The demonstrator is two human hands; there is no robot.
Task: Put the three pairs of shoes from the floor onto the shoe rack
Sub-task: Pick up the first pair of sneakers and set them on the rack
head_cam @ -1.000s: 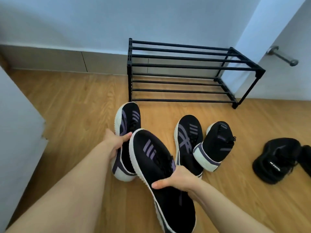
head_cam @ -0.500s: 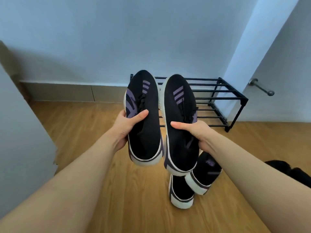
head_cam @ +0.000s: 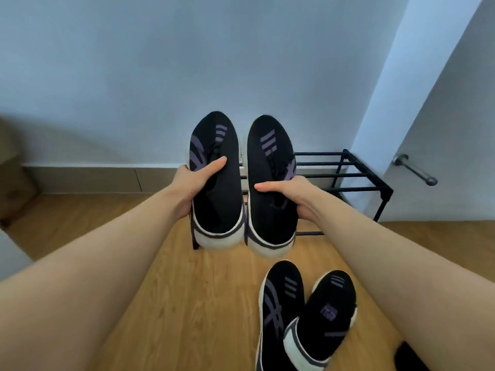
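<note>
The shoe rack, a black frame of thin bars against the wall, stands straight ahead, its left half hidden behind the pair being carried; its visible right half looks bare, with open room above the top tier. The wooden floor in front lies clear on the left, while a second pair sits low right, one shoe leaning on the other, just under the right forearm. A dark shape at the bottom right edge may be a third pair; I cannot tell. The left shoe is clasped in the left hand, thumb curled over the top, and the right shoe likewise in the right hand, both toes pointing at the wall, heels hanging lower. To set them well, I judge both should level out, go down together, and have their soles span several bars, since a narrow heel could slip between.
</note>
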